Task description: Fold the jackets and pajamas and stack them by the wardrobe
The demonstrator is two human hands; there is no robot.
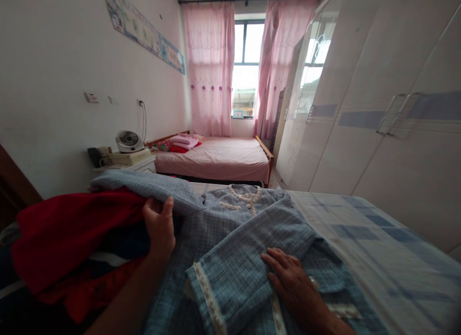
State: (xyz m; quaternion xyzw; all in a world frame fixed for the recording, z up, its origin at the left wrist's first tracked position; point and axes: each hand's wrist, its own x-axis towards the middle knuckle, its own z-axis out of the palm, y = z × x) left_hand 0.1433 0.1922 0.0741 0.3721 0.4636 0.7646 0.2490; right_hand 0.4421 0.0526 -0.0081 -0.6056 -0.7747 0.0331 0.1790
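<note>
A blue-grey checked jacket (230, 239) with cream lace trim lies on the near bed, its collar pointing away from me. One of its sleeves is folded across the front, the lace cuff towards the lower middle. The other sleeve stretches left over a pile of clothes. My left hand (160, 224) grips the lower edge of that left sleeve near the shoulder, thumb up and fingers curled behind the cloth. My right hand (291, 282) rests flat on the folded sleeve, fingers stretched out and holding nothing.
Red and dark clothes (79, 234) are heaped at the left. The near bed's sheet (360, 239) has blue squares. Beyond stand a pink-covered bed (223, 157), a small fan (129, 141) on a bedside cabinet, and white wardrobes (378, 147) along the right.
</note>
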